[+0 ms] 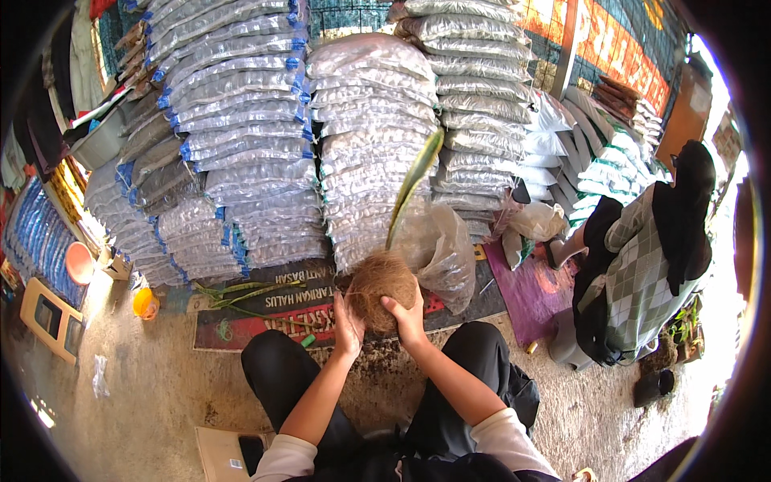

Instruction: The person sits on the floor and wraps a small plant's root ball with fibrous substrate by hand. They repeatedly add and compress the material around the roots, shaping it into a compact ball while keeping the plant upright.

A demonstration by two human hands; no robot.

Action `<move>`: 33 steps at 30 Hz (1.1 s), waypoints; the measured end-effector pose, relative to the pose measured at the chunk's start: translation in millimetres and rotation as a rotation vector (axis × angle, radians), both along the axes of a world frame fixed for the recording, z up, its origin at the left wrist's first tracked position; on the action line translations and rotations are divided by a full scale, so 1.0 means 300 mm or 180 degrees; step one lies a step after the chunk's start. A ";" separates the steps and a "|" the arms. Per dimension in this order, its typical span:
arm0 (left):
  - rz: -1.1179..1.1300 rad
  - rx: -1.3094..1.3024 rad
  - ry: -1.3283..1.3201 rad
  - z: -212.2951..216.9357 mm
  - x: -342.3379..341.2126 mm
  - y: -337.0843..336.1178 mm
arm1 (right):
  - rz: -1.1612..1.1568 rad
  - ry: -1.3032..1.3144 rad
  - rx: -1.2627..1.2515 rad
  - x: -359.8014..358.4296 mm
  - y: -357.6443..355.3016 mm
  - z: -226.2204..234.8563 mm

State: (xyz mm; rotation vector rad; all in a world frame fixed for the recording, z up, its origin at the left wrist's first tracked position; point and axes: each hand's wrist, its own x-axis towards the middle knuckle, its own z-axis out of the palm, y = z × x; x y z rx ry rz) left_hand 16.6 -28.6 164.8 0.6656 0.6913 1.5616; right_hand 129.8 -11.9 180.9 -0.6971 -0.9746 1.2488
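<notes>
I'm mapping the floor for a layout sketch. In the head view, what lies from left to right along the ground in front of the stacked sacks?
Pink round plastic bowl → orange round plastic container → brown fibrous coconut husk held between left hand and right hand → purple mat → seated person in a checked garment.

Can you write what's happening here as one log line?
left hand: gripping coconut | right hand: gripping coconut | green shoot: upright | behind: stacked sacks
</notes>
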 end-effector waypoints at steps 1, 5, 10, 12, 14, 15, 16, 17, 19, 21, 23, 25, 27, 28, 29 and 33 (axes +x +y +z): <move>0.0010 -0.0049 -0.0110 -0.005 -0.003 0.002 | 0.0096 -0.0114 0.0153 -0.004 0.000 -0.001; 0.0192 -0.0364 -0.0202 0.003 -0.008 -0.001 | 0.0442 -0.0390 0.0527 -0.017 -0.019 0.021; 0.0125 -0.0436 -0.0406 0.024 0.000 -0.013 | 0.0530 -0.0777 0.0404 -0.032 -0.044 0.032; 0.0103 -0.0512 -0.0434 0.018 0.000 -0.012 | 0.0419 -0.1383 0.0337 -0.019 -0.037 0.028; 0.0024 -0.0606 -0.0487 0.007 -0.005 -0.006 | 0.0195 -0.2270 0.0332 -0.003 -0.025 0.020; -0.0052 -0.0663 -0.0530 0.001 -0.010 0.000 | 0.0018 -0.2610 0.0519 -0.004 -0.028 0.029; -0.0131 -0.0720 -0.0574 -0.004 -0.016 0.005 | -0.0163 -0.2947 0.0708 -0.004 -0.036 0.045; -0.0237 -0.0684 -0.0706 -0.007 -0.025 0.009 | -0.0348 -0.3282 0.0897 -0.004 -0.037 0.054; -0.0462 -0.0608 -0.0959 -0.004 -0.038 0.016 | -0.0403 -0.3045 0.0869 0.013 -0.012 0.060; -0.0342 -0.0804 -0.0864 -0.021 -0.040 0.025 | -0.0363 -0.2432 0.0839 0.035 0.032 0.068; -0.0257 -0.0916 -0.0697 -0.067 -0.049 0.041 | -0.0395 -0.2284 0.1262 0.062 0.043 0.091; -0.0123 -0.1053 -0.0397 -0.141 -0.043 0.055 | -0.0354 -0.2570 0.1554 0.061 0.032 0.118; -0.0138 -0.1046 -0.0388 -0.158 -0.018 0.057 | -0.0507 -0.2822 0.1627 0.039 0.013 0.123; -0.0252 -0.1026 -0.0499 -0.125 -0.007 0.046 | -0.0517 -0.2694 0.1485 0.040 0.014 0.110; -0.0366 -0.1006 -0.0612 -0.090 0.002 0.038 | -0.0526 -0.2564 0.1346 0.044 0.022 0.091; -0.0282 -0.0855 -0.0657 -0.106 0.002 0.044 | -0.0818 -0.2107 0.1112 0.025 0.022 0.074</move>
